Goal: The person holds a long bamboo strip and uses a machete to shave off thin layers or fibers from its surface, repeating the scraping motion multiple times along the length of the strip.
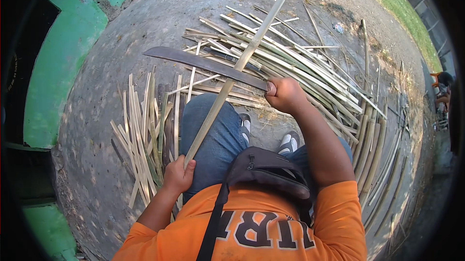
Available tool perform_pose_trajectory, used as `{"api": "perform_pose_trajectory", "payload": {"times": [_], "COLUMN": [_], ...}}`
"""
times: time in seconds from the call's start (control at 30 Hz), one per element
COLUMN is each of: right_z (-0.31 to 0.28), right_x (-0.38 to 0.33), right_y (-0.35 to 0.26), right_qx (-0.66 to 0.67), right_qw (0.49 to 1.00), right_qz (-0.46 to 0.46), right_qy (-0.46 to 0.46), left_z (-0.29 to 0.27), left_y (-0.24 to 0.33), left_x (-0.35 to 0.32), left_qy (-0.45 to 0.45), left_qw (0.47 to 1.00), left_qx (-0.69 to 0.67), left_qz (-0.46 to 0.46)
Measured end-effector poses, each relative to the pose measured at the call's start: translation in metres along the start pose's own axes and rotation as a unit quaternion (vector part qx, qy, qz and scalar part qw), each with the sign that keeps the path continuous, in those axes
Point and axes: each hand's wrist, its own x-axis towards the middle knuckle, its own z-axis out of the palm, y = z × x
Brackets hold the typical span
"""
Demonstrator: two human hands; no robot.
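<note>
My left hand (178, 175) is closed round the near end of a long bamboo strip (213, 111), which slants up and away to the far right. In my right hand (286, 95) is the handle of a machete (193, 61), its dark, broad blade pointing left. The blade crosses over the strip around mid-length; whether it touches the strip I cannot tell. Beyond my knees lies a big pile of split bamboo strips (310, 69). A second, smaller heap of strips (138, 135) lies to the left of my left leg.
Thicker bamboo poles (370, 144) lie on the right. A green wall (63, 62) with dark openings stands at the left. A black waist bag (261, 169) rests on my lap. Grass (407, 9) borders the ground at the far right, and a partly visible person (443, 97) is at the right edge.
</note>
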Motion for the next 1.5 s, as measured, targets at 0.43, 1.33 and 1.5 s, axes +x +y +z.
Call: {"api": "perform_pose_trajectory", "payload": {"times": [0.43, 1.33, 1.5], "right_z": [0.006, 0.029, 0.029], "right_x": [0.009, 0.001, 0.001], "right_y": [0.004, -0.008, -0.003], "right_qx": [-0.092, -0.09, -0.094], "right_qw": [0.994, 0.991, 0.991], "right_qz": [-0.051, -0.068, -0.095], "right_qy": [-0.037, -0.065, -0.033], "left_z": [-0.001, -0.001, -0.001], "left_y": [0.005, 0.009, 0.01], "left_x": [0.004, 0.0, 0.0], "left_qy": [0.007, 0.025, 0.025], "left_qw": [1.0, 0.999, 0.999], "left_qx": [0.006, 0.024, 0.033], "left_qz": [0.004, -0.003, -0.008]}}
